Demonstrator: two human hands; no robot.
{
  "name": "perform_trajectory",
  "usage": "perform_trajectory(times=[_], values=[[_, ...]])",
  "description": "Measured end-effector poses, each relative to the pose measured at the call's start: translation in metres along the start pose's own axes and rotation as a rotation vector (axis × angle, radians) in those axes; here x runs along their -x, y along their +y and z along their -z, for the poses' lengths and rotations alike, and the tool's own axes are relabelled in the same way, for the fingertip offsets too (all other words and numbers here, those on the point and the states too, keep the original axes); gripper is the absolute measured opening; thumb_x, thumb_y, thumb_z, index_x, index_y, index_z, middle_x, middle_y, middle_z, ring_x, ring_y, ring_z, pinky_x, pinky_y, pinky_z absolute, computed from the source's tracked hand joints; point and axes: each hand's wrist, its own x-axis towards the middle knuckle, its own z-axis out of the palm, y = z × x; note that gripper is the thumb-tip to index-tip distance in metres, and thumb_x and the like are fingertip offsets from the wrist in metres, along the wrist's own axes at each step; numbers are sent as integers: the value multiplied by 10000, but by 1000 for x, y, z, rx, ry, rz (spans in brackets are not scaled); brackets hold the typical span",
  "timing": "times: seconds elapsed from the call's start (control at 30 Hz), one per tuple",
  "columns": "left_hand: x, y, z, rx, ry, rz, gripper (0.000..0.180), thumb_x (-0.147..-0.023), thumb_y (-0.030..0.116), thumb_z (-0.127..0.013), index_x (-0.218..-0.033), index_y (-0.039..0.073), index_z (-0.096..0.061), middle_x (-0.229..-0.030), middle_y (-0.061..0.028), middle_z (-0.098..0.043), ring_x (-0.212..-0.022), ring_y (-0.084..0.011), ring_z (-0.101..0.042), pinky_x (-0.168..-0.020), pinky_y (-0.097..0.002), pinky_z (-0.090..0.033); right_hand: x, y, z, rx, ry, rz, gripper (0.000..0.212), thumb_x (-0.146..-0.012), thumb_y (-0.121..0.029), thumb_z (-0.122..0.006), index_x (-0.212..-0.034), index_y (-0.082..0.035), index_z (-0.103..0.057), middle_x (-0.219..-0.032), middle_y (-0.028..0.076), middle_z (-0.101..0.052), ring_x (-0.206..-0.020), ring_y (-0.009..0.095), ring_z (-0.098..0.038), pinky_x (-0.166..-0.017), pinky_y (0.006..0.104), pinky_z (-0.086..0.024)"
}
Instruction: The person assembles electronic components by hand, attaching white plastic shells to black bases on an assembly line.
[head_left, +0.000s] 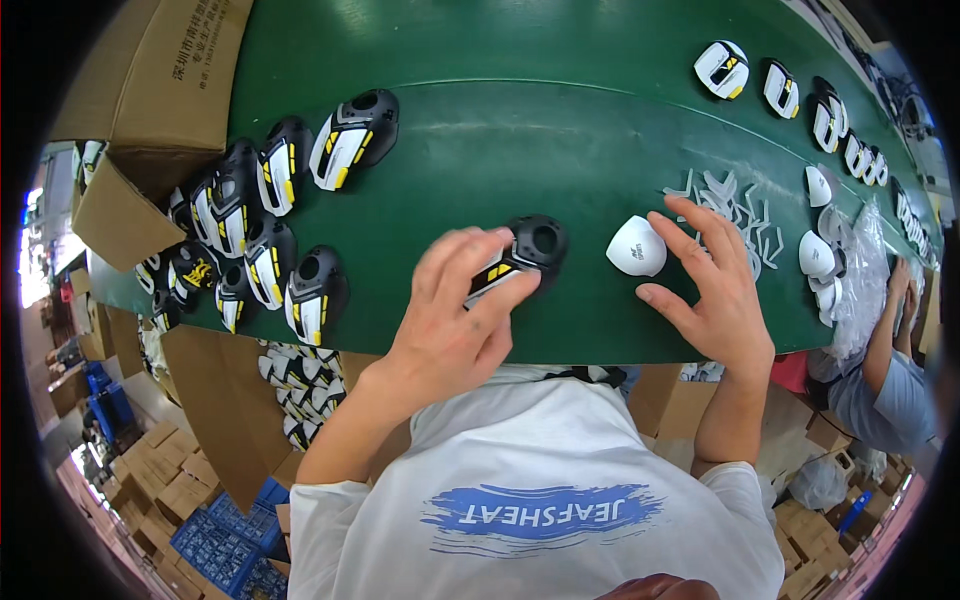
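My left hand (pixel 445 315) grips a black-and-white plastic shell (pixel 543 243) with yellow accents and a round hole at its far end. Fingers and thumb close on its sides, hiding much of the white part. To the right, a small white rounded cover (pixel 636 248) with dark print lies on the green table. My right hand (pixel 725 290) hovers by that cover's right side, thumb and fingers spread, holding nothing. Whether a fingertip touches the cover, I cannot tell. Just beyond this hand lies a loose pile of thin, bent, whitish strips (pixel 745 210).
Several similar shells (pixel 268 255) stand at the left beside an open cardboard box (pixel 150 130). More shells (pixel 722 70) line the far right. White covers (pixel 817 255) and a clear plastic bag (pixel 862 285) lie near another person's hands (pixel 900 290). The green table's (pixel 480 140) near edge runs along my body.
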Motion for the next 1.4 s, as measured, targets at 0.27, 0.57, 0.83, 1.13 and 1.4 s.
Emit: perform_trajectory(times=[0.27, 0.57, 0.83, 1.13, 1.4], values=[[-11, 3, -13, 110, 43, 123, 822, -863, 36, -847, -1624, 3, -538, -1584, -193, -587, -1416, -445, -550, -1206, -521, -472, -33, -13, 19, 241, -261, 119, 566, -884, -189, -885, -1415, -82, -722, -1379, 104, -704, -1288, 342, -655, -1120, 469, -519], [-10, -4, -17, 99, 30, 115, 884, -831, 58, -852, -1655, 27, -534, -1631, -151, -593, -1465, -389, -547, -1235, -513, -445, -45, -25, -18, -300, -121, 271, 596, -833, -215, -962, -1369, -52, -760, -1320, 139, -788, -1188, 361, -755, -1014, 455, -608], [-13, -9, -15, 137, 27, 69, 845, -845, 64, -847, -1638, 25, -558, -1616, -150, -608, -1448, -388, -564, -1221, -513, -448, -44, -17, -16, -92, -109, 168, 576, -872, -213, -932, -1391, -58, -738, -1324, 157, -763, -1175, 389, -736, -1005, 471, -598], [-5, -7, -14, 106, 17, 89, 864, -834, 69, -872, -1639, 27, -560, -1610, -163, -618, -1439, -408, -565, -1229, -526, -447, -2, 3, 16, 119, 214, -174, 337, -929, -264, -905, -1196, -77, -822, -1091, 81, -783, -1048, 312, -735, -938, 416, -557], [-16, -9, -16, 64, -33, 43, 883, -811, 103, -888, -1631, 37, -568, -1598, -148, -626, -1416, -384, -585, -1245, -587, -435, 34, 29, 22, 373, 98, -341, 208, -922, -186, -887, -1090, -82, -820, -931, 40, -740, -887, 281, -689, -832, 419, -507]])
